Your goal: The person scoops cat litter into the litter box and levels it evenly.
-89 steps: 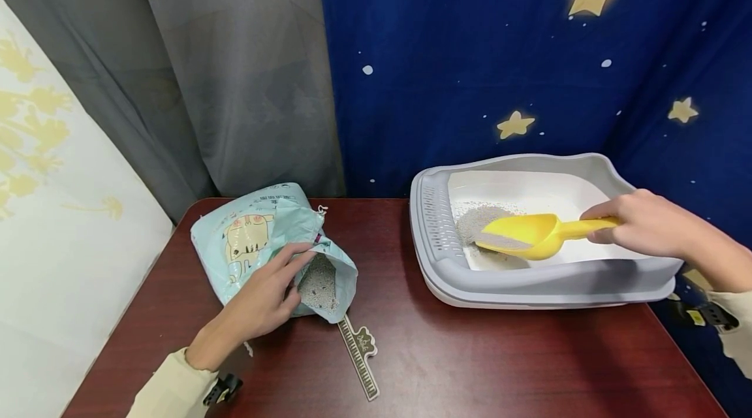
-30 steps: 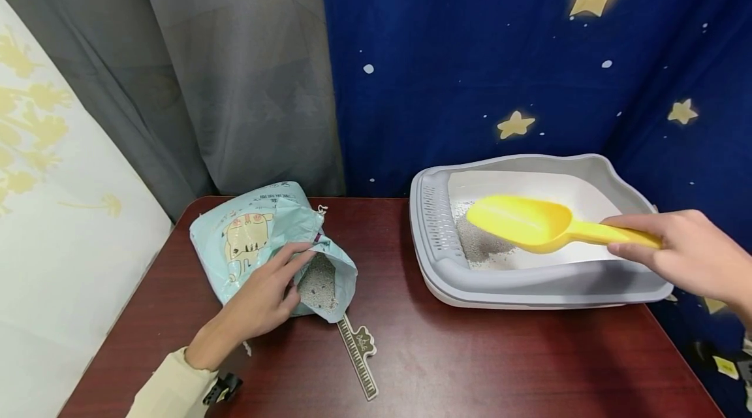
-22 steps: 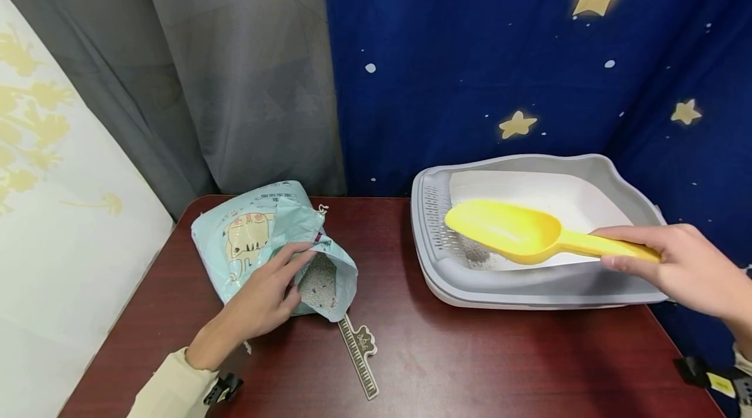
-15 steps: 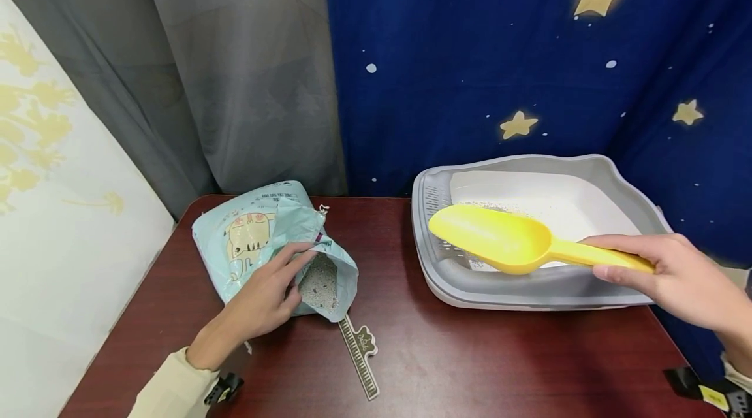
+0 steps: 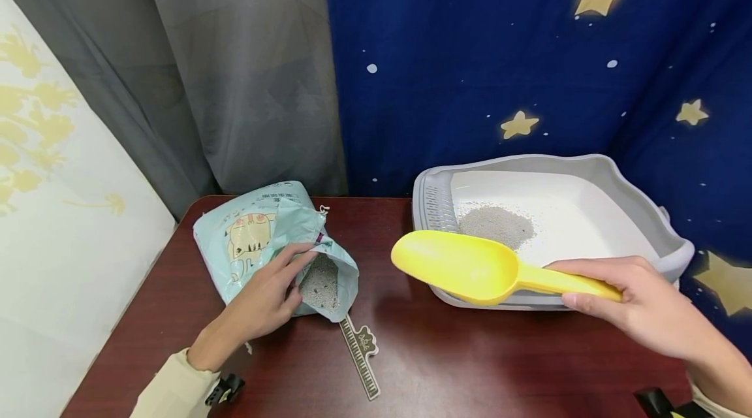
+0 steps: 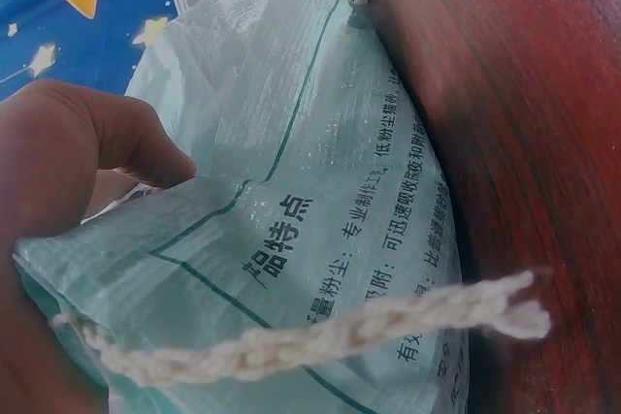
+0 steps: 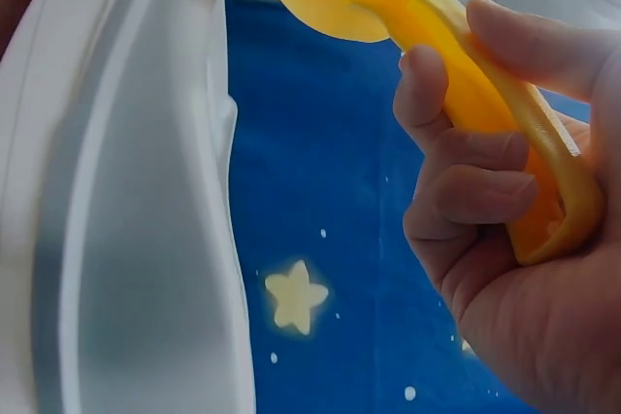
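My right hand (image 5: 634,300) grips the handle of a yellow scoop (image 5: 455,264), whose bowl looks bare. The scoop is held above the table, over the front left edge of the litter box (image 5: 611,209). In the right wrist view, the fingers (image 7: 475,191) curl round the hollow handle. A pile of grey litter (image 5: 496,225) lies on the white floor of the box. My left hand (image 5: 261,297) holds the mouth of a light blue litter bag (image 5: 217,241) open, and grey litter shows inside. In the left wrist view, the thumb and fingers pinch the bag's edge beside a white drawstring.
A piano-patterned ruler (image 5: 360,356) lies on the dark red table (image 5: 423,366), partly under the bag's mouth. Grey and star-printed blue curtains (image 5: 458,78) hang behind. A white panel (image 5: 70,209) stands at the left.
The scoop tipped litter out into the box, then rose and travelled left and nearer, past the box's front rim. The litter pile shows again. My left hand and the bag have stayed put.
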### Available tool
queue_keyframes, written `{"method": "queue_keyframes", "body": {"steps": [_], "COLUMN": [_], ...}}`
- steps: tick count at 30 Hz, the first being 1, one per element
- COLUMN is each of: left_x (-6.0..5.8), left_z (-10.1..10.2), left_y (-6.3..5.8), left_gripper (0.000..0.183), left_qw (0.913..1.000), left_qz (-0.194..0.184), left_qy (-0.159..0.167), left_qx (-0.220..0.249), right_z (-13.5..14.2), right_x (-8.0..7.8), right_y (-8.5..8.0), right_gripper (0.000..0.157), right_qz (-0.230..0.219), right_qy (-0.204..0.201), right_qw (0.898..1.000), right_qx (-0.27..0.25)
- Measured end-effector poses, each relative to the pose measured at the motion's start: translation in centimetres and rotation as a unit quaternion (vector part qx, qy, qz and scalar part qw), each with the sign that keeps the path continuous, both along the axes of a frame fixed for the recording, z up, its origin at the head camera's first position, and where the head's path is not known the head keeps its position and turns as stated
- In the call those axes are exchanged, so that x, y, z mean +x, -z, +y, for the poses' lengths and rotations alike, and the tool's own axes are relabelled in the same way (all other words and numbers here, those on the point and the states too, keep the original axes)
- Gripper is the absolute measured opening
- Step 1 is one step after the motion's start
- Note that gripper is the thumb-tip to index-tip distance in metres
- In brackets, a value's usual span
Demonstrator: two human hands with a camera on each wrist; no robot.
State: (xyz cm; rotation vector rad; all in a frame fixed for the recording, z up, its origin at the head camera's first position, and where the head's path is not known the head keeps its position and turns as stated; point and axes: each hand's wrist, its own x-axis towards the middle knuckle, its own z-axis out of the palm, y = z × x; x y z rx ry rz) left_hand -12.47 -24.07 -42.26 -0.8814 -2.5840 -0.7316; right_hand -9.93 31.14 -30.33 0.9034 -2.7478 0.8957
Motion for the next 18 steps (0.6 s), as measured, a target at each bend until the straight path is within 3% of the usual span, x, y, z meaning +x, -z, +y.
{"method": "queue_keyframes", "body": {"steps": [6, 13, 18], "left_x": [0.0, 0.0, 0.1], "left_z": [0.1, 0.1, 0.2], "left_y": [-0.1, -0.2, -0.4], "left_gripper": [0.064, 0.063, 0.063], "left_qw": [1.0, 1.0, 0.9999], "left_qz": [0.005, -0.006, -0.014], "left_qy": [0.005, 0.002, -0.002], "left_qx": [0.005, 0.002, 0.002], "right_z": [-1.9, -4.6, -7.1], "right_x": [0.5, 0.9, 1.2], "right_y": [0.8, 1.9, 2.2], "right_gripper": [0.053, 0.053, 0.048], "right_qz": [0.02, 0.006, -0.008], "right_qy": [-0.05, -0.11, -0.131], "right_qw": [0.998, 0.993, 0.99], "right_qx": [-0.017, -0.049, -0.052]}}
